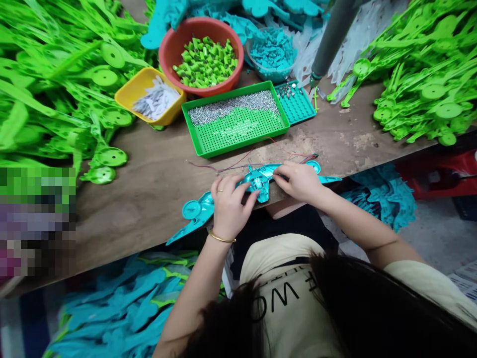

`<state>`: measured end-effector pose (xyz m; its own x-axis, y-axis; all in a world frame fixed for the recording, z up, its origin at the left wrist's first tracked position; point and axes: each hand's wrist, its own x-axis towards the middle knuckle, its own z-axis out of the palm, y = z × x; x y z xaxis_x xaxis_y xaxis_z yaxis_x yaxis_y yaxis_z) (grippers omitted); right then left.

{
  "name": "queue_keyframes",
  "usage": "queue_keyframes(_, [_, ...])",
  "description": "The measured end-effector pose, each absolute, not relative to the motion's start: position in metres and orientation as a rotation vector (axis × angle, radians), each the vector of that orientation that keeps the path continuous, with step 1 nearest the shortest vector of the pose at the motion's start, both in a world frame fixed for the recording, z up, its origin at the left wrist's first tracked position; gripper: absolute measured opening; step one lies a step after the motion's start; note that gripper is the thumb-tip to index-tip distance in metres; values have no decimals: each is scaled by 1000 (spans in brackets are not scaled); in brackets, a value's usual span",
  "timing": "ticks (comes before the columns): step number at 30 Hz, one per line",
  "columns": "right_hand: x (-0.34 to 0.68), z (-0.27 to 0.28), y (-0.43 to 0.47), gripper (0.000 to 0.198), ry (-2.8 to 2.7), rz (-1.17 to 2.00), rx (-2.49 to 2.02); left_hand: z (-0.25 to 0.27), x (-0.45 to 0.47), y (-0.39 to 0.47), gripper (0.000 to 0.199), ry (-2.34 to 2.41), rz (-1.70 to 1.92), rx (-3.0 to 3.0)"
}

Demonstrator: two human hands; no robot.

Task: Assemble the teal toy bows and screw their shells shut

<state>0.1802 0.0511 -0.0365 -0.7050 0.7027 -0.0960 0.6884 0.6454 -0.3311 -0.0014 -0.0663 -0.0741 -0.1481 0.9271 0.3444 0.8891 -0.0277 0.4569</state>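
A long teal plastic toy part [197, 211] lies along the near edge of the wooden table [149, 179]. My left hand [229, 204] presses down on its middle, fingers curled over it. Just to the right, my right hand [298, 180] pinches the same part near its central housing [258, 181]. Thin red and dark wires [238, 165] trail from the housing across the table. A ring and a gold bangle are on my left hand and wrist.
A green tray [238, 134] holding small metal screws sits behind the part. A red bowl [169, 47] of green pieces, a yellow bin [134, 92] and a teal tray [298, 107] stand further back. Piles of green parts [55, 89] flank both sides. Teal parts [122, 308] lie on the floor.
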Motion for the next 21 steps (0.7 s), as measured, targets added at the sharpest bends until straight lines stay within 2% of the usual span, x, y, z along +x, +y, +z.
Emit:
queue_keyframes(8, [166, -32, 47, 33, -2909, 582, -1126, -77, -5, -65, 30, 2067, 941, 1914])
queue_keyframes(14, [156, -31, 46, 33, -2974, 597, -1115, -71, -19, -64, 18, 1953, 862, 1839])
queue_keyframes(21, [156, -31, 50, 33, -3017, 552, -1081, -67, -17, -59, 18, 1919, 845, 1823])
